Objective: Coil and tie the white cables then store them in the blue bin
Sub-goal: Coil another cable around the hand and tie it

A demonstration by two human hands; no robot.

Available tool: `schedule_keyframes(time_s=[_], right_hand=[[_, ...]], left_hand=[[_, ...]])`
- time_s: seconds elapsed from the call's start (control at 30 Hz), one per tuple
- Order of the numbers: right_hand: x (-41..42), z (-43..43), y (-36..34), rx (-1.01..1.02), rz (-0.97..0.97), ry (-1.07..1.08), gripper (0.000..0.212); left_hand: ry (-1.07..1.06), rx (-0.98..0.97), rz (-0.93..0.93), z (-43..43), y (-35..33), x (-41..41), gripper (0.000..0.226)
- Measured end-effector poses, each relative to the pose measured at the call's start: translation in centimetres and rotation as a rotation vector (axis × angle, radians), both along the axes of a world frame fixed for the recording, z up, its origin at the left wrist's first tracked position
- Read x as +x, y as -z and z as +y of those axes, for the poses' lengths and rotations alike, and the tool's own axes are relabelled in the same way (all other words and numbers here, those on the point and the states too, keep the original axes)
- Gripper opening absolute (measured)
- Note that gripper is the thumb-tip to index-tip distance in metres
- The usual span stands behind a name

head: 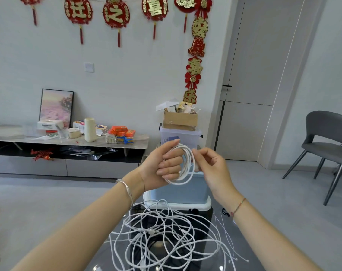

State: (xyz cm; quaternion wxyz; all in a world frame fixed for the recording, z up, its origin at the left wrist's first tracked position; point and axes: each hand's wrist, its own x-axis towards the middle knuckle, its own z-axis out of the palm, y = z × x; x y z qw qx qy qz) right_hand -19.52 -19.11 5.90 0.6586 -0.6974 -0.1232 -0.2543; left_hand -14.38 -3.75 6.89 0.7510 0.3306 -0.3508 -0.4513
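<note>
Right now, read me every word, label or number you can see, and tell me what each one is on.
"迁": first round red hanging
"之": second round red hanging
"喜": third round red hanging
"安", "喜", "乐", top to bottom: vertical red banner
White box on the shelf: dark print, too blurred to read
Orange packets: print too small to read
Coiled white cable and blue bin: no print shows

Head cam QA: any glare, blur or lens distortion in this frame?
Head view: soft even light, no hard shadows; glossy table shows small glare spots at the bottom edge; wide-angle slants the door frame; coiled cable in the left hand looks sharp.
</note>
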Motion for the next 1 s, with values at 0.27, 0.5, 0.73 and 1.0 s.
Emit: schedule_keyframes(time_s=[0.27,0.5,0.73,1.0], right_hand=[[-0.7,1.1,2.0,-0.525,0.066,0.165,0.026],[-1.0,0.3,3.6,-0.478,0.243,-0.049,0.024],[-1.1,-0.9,5.9,-0.4,0.177,0.078,0.027],[-0.8,-3.6,9.2,-0.327,0.12,0.253,0.006]], left_hand=[[-0.11,0.043,0.091,-0.4,1.3,0.7,0.05],[-0.031,0.272,0.105,-0.3,2.9,0.9,0.056],[-0.343,0.558,-0.073,-2.6,3.5,0.6,0.048],[-0.882,0.718,-0.897,-7.0,7.5,0.2,0.037]])
